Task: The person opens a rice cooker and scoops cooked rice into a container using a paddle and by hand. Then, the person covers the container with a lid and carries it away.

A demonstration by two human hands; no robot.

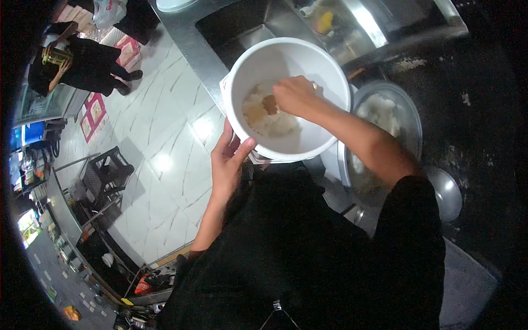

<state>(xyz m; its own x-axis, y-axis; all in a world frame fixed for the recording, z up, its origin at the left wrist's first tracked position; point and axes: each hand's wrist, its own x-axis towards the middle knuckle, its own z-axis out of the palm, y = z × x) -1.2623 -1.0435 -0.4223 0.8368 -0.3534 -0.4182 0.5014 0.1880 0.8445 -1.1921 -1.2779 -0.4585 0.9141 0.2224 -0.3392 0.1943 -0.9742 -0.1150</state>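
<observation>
Tub (275, 60), one only and white, is directly in front of the person, close to a sink (247, 38), and two hands are at it. The left hand (228, 157) grips the near left side of its rim, with the thumb laid at the edge and the fingers along the outer wall. The right hand (294, 96) is inside, its fingers curled in a narrow grip above one heap of white food (275, 126); whether they hold something, I cannot tell. To the right are one basin (416, 126), which also contains something white, and one smaller bowl (445, 192). On the floor (159, 159) stand one stool (107, 170) and one other person (91, 63), whose two hands hold one jar (58, 56). Beside the right fingers there is one brown patch (269, 104), and I cannot make out if it is food or a tool. The right fingertips are hard to see, and the left fingers show only partly. The right forearm (379, 154) passes over the basin and covers some of it. Tub hides part of the sink, and one bag (110, 12) is cut off at the top edge
</observation>
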